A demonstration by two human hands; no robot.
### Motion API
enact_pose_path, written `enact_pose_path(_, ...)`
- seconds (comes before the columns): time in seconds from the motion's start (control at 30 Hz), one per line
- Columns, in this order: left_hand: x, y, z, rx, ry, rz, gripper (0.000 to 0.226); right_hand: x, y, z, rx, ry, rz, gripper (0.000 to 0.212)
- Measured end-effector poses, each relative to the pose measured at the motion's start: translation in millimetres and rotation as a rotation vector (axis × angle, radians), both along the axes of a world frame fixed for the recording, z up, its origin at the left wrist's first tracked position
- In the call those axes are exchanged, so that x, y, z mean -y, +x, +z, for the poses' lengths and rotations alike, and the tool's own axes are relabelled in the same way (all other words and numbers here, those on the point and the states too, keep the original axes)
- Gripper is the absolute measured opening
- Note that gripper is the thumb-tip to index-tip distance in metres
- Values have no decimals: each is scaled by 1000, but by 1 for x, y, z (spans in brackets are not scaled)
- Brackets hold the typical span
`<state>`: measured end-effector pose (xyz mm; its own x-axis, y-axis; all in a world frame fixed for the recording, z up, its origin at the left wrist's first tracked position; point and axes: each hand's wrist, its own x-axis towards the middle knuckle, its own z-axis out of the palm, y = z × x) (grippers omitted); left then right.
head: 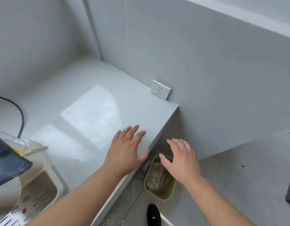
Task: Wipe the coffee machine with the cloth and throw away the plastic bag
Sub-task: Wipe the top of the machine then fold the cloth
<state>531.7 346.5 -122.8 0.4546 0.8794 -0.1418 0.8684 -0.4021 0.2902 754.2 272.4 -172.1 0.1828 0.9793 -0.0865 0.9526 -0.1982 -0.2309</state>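
Observation:
The cream coffee machine (35, 185) stands at the lower left on the counter, with a dark grey cloth (7, 162) draped over its top. A crumpled clear plastic bag (157, 176) lies inside a small olive-yellow bin (167, 193) on the floor beside the counter's end. My right hand (181, 159) hovers open just above the bin, fingers spread, holding nothing. My left hand (126, 149) rests flat and open on the counter's right edge.
The pale grey counter (85, 98) runs back to a tiled corner. A white wall socket (160, 89) sits at its far right end. A black cable (21, 115) curves behind the machine. A black shoe (154, 216) stands on the floor tiles below the bin.

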Motion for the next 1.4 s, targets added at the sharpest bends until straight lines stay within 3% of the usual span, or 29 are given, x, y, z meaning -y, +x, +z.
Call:
enact_pose_path(0.4,6,-42,143,33,208,234,70,-49,-58,176,-74,199,240,74)
enact_pose_path(0.57,12,-82,209,-12,342,336,62,-71,-115,243,-142,324,391,69)
enact_pose_path(0.77,27,-169,266,-147,386,522,68,-88,-208,294,-181,399,624,72)
enact_pose_path(0.9,54,-238,284,-218,376,712,79,-93,-273,306,-180,343,746,71)
enact_pose_path(1.03,83,-288,285,-264,263,925,81,-95,-324,305,-173,98,747,70)
enact_pose_path(1.2,101,-321,273,-164,99,1023,62,-103,-360,289,-352,-233,624,47)
enact_pose_path(1.33,104,-328,266,-13,89,988,27,-110,-368,280,-414,-203,557,24)
enact_pose_path(1.4,105,-329,266,35,95,962,22,-111,-367,283,-409,-154,540,13)
